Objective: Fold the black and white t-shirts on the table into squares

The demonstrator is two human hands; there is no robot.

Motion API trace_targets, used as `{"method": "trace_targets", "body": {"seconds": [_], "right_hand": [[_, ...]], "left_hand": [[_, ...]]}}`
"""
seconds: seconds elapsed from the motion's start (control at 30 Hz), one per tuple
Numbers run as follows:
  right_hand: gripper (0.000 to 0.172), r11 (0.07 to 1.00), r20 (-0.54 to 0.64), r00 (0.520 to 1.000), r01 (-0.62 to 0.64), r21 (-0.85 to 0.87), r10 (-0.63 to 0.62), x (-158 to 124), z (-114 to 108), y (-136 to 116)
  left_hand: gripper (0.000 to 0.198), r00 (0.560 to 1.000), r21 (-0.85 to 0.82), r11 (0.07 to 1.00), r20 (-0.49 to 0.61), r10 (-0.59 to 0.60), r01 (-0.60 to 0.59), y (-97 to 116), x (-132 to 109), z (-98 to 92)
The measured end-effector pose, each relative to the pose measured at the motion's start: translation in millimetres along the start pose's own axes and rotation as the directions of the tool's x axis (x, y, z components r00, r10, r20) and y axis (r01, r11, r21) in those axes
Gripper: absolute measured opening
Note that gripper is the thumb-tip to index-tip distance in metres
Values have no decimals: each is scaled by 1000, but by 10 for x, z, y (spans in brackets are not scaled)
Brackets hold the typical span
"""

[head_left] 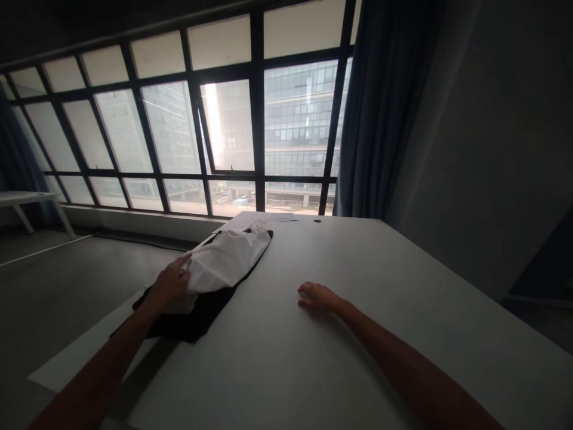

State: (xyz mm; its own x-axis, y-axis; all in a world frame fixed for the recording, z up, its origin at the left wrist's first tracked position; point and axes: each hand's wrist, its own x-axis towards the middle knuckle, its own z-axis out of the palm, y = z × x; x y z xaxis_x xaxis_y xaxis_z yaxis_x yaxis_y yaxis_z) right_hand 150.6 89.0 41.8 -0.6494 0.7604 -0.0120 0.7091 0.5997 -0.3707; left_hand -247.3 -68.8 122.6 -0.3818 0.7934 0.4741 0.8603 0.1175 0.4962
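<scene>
A crumpled white cloth [228, 260] lies on top of a dark cloth [197, 313] near the left edge of a white table [349, 334]. My left hand [172, 283] rests on the near end of the white cloth, its fingers curled onto the fabric. My right hand [317, 295] lies flat on the bare tabletop to the right of the cloths, fingers stretched out, holding nothing.
Some papers [264, 218] lie at the table's far edge by a large window [224, 119]. A blue curtain [385, 107] hangs at the right. A small white table [27, 200] stands far left on the grey floor.
</scene>
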Motion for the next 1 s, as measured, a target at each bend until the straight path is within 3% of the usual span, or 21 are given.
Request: {"method": "trace_targets", "body": {"seconds": [0.1, 0.17, 0.2, 0.27, 0.3, 0.37, 0.4, 0.47, 0.53, 0.67, 0.83, 0.9, 0.97, 1.0], "right_hand": [[41, 999, -62, 997, -41, -6, 40, -404, -36, 273], [40, 997, -137, 988, -64, 34, 69, -672, -55, 395], [39, 995, -182, 979, -75, 69, 86, -797, -63, 441], [37, 980, -289, 948, -80, 184, 132, -1018, -74, 517], [38, 962, -346, 923, -79, 260, 169, -1111, -76, 553], [47, 916, -430, 868, -69, 395, 250, -1264, -71, 623], [51, 898, -450, 850, -60, 436, 275, -1323, -65, 656], [56, 885, -448, 852, -37, 464, 271, -1405, -41, 701], [58, 893, -426, 880, 4, 451, 211, -1440, -4, 701], [60, 923, -395, 911, 48, 381, 115, -1414, 100, 583], [26, 960, -380, 920, 14, 281, 98, -1375, 148, 494], [22, 969, -394, 911, -22, 247, 121, -1384, 94, 546], [22, 970, -437, 881, -90, 225, 183, -1423, -4, 675], [23, 965, -481, 844, -147, 217, 237, -1461, -63, 771]], "left_hand": [[60, 986, 52, 993, -124, 114, -108, 485, 125, 65], [61, 952, 5, 958, -107, 287, -288, 949, 43, 331], [61, 916, -25, 916, -43, 398, -400, 1195, -70, 531], [56, 749, -129, 768, 172, 640, -627, 1653, -425, 997], [51, 613, -194, 665, 269, 743, -721, 1841, -640, 1224], [38, 253, -374, 432, 440, 861, -821, 2100, -1058, 1573], [38, 167, -454, 384, 448, 878, -804, 2166, -1229, 1675], [46, 116, -580, 357, 411, 904, -733, 2185, -1456, 1737], [52, 177, -639, 407, 393, 902, -652, 2106, -1536, 1680], [76, 377, -625, 561, 416, 828, -543, 1909, -1422, 1597], [50, 703, -401, 770, 336, 627, -496, 1717, -1047, 1729], [68, 727, -225, 834, 410, 550, -504, 1609, -918, 1776], [79, 689, -61, 882, 599, 407, -467, 1508, -850, 1790], [83, 658, 3, 892, 676, 332, -453, 1469, -839, 1777]]}}
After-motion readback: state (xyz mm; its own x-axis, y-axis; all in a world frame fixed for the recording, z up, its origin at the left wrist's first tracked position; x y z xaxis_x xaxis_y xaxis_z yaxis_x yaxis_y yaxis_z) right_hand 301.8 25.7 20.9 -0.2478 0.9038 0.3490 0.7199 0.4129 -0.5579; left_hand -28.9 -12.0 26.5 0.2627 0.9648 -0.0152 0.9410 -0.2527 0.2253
